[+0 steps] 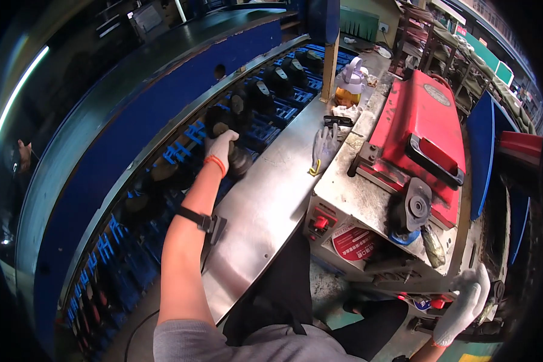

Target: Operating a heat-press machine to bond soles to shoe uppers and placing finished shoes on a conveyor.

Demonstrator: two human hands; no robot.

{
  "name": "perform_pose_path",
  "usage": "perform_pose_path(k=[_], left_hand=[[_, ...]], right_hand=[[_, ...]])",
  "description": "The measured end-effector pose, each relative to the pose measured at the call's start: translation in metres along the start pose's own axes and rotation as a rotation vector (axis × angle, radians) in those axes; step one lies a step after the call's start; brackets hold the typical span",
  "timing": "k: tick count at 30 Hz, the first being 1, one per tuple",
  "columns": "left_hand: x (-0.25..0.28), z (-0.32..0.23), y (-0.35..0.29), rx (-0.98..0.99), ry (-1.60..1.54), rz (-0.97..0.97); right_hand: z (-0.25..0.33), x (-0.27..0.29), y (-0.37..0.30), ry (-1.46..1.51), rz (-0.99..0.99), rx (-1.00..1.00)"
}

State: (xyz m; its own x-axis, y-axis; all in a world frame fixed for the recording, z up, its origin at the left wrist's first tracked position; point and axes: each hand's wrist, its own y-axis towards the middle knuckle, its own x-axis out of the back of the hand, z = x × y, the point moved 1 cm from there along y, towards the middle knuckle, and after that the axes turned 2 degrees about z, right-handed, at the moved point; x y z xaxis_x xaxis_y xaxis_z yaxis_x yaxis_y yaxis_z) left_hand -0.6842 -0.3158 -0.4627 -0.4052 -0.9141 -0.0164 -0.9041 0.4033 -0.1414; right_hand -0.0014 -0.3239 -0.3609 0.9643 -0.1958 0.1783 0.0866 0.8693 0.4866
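My left hand (pixel 223 146), in a white glove with an orange cuff, reaches over the blue rack on the left. Its fingers are closed round the end of a dark shoe (pixel 241 163), partly hidden by the hand. My right hand (pixel 467 301), gloved too, is low at the right, beside the front of the red-topped machine (pixel 431 130). The right fingers look stretched out, slightly blurred, with nothing visible in them. More dark shoes (pixel 277 80) stand in a row along the blue rack (pixel 270 125).
A metal ledge (pixel 280 175) runs between the rack and the machine. On it lie a grey glove (pixel 324 148) and a bottle with a pale purple top (pixel 352 77). A black round-ended part (pixel 417 205) sits at the machine's front. Blue panels (pixel 481 157) stand at right.
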Motion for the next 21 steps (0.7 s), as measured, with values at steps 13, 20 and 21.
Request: perform_pose_path(k=[13,20,21], left_hand=[[0.062,0.033,0.063,-0.160,0.593,-0.063],[0.137,0.031,-0.025,-0.163,-0.026,-0.843],[0.141,0.028,-0.018,0.036,-0.239,-0.830]], right_hand=[[-0.012,-0.005,0.008,-0.052,-0.033,-0.061],[-0.026,-0.020,0.009,0.092,-0.008,-0.127],[-0.028,-0.019,0.009,0.101,0.007,-0.129]])
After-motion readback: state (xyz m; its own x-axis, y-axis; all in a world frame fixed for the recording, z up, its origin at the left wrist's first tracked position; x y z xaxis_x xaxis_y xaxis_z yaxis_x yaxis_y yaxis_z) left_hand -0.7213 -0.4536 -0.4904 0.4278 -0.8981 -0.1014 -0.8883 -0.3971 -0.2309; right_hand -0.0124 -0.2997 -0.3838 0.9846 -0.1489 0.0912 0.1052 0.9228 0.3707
